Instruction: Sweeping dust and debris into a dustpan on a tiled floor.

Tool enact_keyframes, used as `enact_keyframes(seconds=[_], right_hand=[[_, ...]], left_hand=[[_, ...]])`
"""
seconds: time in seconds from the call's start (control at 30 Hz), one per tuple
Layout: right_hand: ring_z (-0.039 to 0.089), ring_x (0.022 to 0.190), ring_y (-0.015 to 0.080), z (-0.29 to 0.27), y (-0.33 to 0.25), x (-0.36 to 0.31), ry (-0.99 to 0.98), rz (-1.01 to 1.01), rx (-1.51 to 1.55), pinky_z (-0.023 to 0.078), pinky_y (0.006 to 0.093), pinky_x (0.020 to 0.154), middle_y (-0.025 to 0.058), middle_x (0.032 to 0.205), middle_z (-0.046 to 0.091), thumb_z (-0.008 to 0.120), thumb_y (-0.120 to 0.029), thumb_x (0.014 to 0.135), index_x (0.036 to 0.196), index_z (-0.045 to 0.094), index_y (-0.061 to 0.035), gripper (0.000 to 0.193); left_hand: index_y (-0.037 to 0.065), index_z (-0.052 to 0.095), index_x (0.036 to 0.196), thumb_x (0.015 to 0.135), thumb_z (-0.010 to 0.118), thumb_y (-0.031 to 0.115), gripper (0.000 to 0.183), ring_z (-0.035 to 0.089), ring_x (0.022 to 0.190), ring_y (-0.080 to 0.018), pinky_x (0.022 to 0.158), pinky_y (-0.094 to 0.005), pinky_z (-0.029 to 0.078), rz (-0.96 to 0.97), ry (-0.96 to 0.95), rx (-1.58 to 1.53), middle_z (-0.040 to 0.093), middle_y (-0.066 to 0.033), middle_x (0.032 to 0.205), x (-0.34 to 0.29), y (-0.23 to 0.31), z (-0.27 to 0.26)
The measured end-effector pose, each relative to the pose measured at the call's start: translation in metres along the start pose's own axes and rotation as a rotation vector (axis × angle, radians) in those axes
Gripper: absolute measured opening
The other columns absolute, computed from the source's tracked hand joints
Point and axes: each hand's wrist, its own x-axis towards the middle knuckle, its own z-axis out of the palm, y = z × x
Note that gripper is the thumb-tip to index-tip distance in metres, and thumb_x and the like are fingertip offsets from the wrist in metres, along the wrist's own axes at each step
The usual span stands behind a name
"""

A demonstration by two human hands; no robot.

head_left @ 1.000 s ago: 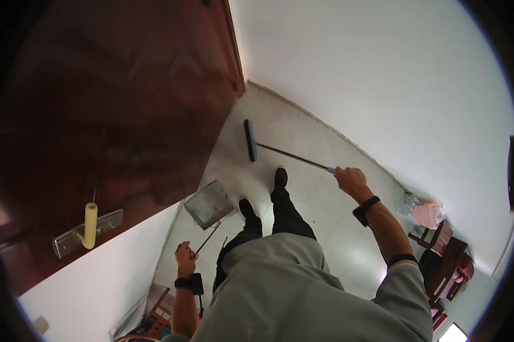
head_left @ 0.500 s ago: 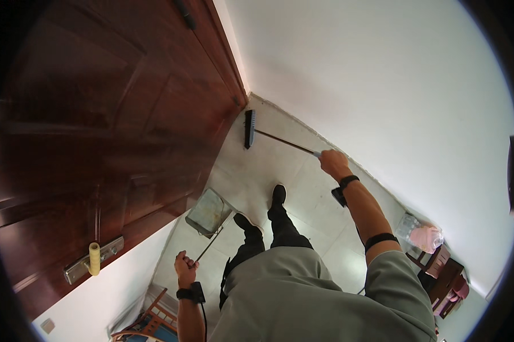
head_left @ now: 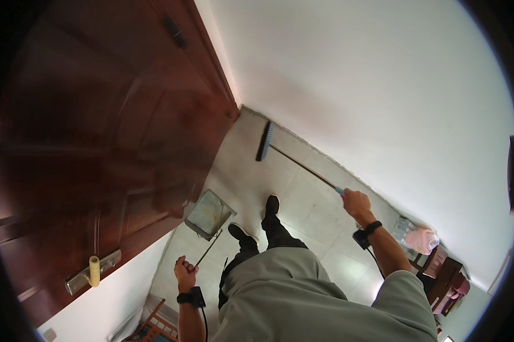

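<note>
Gripped in my right hand (head_left: pixel 356 205) is the handle end of a broom (head_left: pixel 305 169). Its long stick slants up and left to a blue head with dark bristles, down on the tiled floor close to the right-hand wall's base. My left hand (head_left: pixel 185 271) is closed around the thin handle of a metal dustpan (head_left: pixel 209 212). The grey, worn pan rests on the floor beside the door, left of my shoes. Both wrists wear black straps with small dark boxes.
A dark red wooden door (head_left: pixel 114 125) with a yellow-wrapped handle (head_left: pixel 94 271) fills the left. The white wall (head_left: pixel 371 85) bounds the right. Along it lies a clear plastic bag with something pink (head_left: pixel 419 239), near brown wooden furniture (head_left: pixel 444 280). Another wooden frame (head_left: pixel 157 325) stands at lower left.
My right hand has drawn back toward me and to the right. The broom head has moved right and nearer, away from the door corner. The left hand and dustpan stay nearly in place.
</note>
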Motion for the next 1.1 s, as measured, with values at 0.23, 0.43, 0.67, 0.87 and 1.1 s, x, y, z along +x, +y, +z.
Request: enact_keyframes(seconds=[0.23, 0.43, 0.67, 0.87, 1.1], right_hand=[[0.062, 0.075, 0.0378, 0.052, -0.069, 0.112, 0.164, -0.126, 0.123, 0.049, 0.0471, 0.067, 0.0190, 0.076, 0.064, 0.048, -0.026, 0.089, 0.085, 0.060, -0.0042, 0.026], [0.063, 0.079, 0.0363, 0.073, -0.072, 0.102, 0.060, 0.070, 0.213, 0.049, 0.0458, 0.071, 0.0190, 0.082, 0.065, 0.049, -0.028, 0.088, 0.087, 0.063, -0.0038, 0.028], [0.062, 0.086, 0.0357, 0.144, 0.018, -0.035, -0.064, 0.382, 0.214, 0.049, 0.0457, 0.076, 0.0189, 0.088, 0.065, 0.047, -0.031, 0.089, 0.092, 0.061, -0.0052, 0.030], [0.062, 0.086, 0.0374, 0.175, 0.054, -0.159, -0.079, 0.667, 0.236, 0.049, 0.0466, 0.074, 0.0199, 0.089, 0.064, 0.050, -0.032, 0.088, 0.091, 0.061, -0.0052, 0.030], [0.062, 0.076, 0.0396, 0.172, 0.037, -0.237, 0.082, 0.620, 0.206, 0.049, 0.0482, 0.067, 0.0209, 0.079, 0.064, 0.049, -0.031, 0.089, 0.087, 0.060, -0.0047, 0.028]], left_hand=[[0.016, 0.037, 0.066, 0.084, 0.055, 0.016, 0.025, 0.029, 0.047, -0.0113, 0.050, -0.0333, 0.034, -0.019, -0.052, 0.065, 0.029, 0.0035, 0.056, -0.020, -0.003, 0.024], [0.014, 0.040, 0.072, 0.084, 0.054, 0.016, 0.019, 0.031, 0.051, -0.0106, 0.052, -0.0326, 0.035, -0.001, -0.090, 0.173, 0.029, 0.0035, 0.061, -0.035, 0.003, 0.023], [0.014, 0.041, 0.072, 0.083, 0.056, 0.016, 0.019, 0.031, 0.051, -0.0105, 0.052, -0.0316, 0.035, -0.055, -0.174, 0.237, 0.029, 0.0030, 0.061, -0.028, -0.001, 0.031], [0.015, 0.040, 0.070, 0.083, 0.056, 0.015, 0.020, 0.030, 0.049, -0.0111, 0.051, -0.0326, 0.035, -0.070, -0.259, 0.286, 0.030, 0.0034, 0.058, -0.019, -0.007, 0.029], [0.013, 0.042, 0.071, 0.081, 0.056, 0.012, 0.018, 0.029, 0.047, -0.0107, 0.049, -0.0321, 0.035, -0.103, -0.331, 0.279, 0.030, 0.0027, 0.058, 0.002, -0.015, 0.000]])
